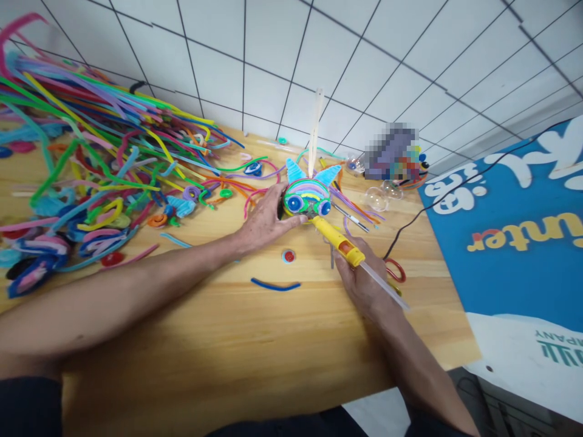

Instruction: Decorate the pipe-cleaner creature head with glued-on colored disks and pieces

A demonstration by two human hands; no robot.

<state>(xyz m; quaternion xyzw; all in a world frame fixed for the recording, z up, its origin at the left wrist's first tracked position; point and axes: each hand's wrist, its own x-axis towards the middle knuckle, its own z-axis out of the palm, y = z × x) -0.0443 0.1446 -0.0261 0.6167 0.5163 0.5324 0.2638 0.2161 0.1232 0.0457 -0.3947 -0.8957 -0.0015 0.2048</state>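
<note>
My left hand (268, 218) is closed round the side of a pipe-cleaner animal head (308, 193), which has pale blue pointed ears and two big blue eyes. A cream strap or strip (315, 130) rises behind the head. In my right hand (364, 279) is a yellow hot glue gun (334, 238), with a clear glue stick (387, 286) poking out of its back. The gun's tip meets the lower front of the head, below the eyes. On the table nearer me lie a small red round piece (288, 257) with a pale rim and a bent blue pipe cleaner (276, 284).
Piled pipe cleaners (104, 127) in many colours cover the table's left side. Scissors (395, 271) lie by my right hand. Clear plastic domes (376, 198) sit at the back right, near a black cable (410, 221) and a blue printed board (505, 230). A tiled wall (273, 48) stands behind.
</note>
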